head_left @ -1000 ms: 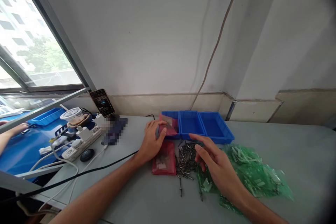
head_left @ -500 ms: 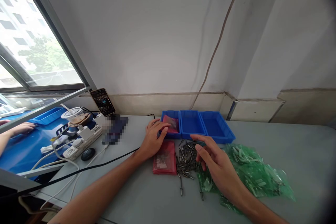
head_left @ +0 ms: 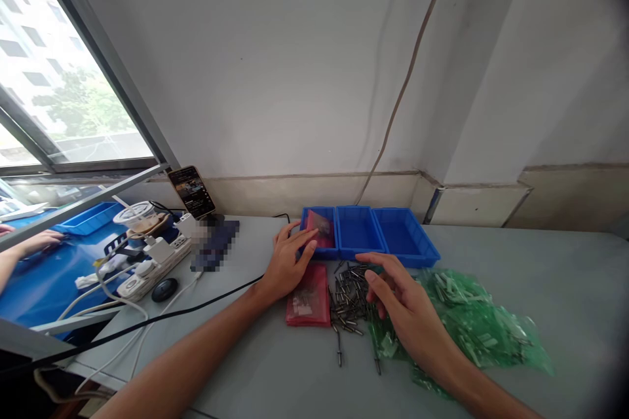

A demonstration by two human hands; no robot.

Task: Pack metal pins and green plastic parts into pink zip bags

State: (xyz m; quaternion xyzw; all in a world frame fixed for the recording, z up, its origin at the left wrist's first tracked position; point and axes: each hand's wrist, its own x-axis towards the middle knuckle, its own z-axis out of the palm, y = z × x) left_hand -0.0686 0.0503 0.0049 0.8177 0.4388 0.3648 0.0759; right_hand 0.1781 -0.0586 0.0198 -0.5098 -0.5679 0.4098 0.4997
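My left hand (head_left: 286, 264) reaches over the left blue bin (head_left: 319, 254), fingers apart, fingertips at the red plastic bag (head_left: 322, 225) inside it; whether they touch the bag is hard to tell. Another red bag (head_left: 308, 301), with small pale pieces showing through, lies flat just below that hand. My right hand (head_left: 400, 291) hovers with fingers loosely apart and nothing visible in them, above the right side of a pile of metal pop rivets (head_left: 351, 294). Under and beside it spread green plastic bags (head_left: 491, 327) with small parts inside.
Two further blue bins, a middle one (head_left: 358, 230) and a right one (head_left: 405, 236), stand in the same row. To the left are a propped phone (head_left: 192, 191), a power strip (head_left: 157, 268), a black cable (head_left: 206, 304) and a black round object (head_left: 164, 289). Another person's hand (head_left: 42, 242) shows far left.
The red bag in the left bin has shifted, its upper corner now tilted up. My left fingers have moved slightly with it. My right hand stays almost still.
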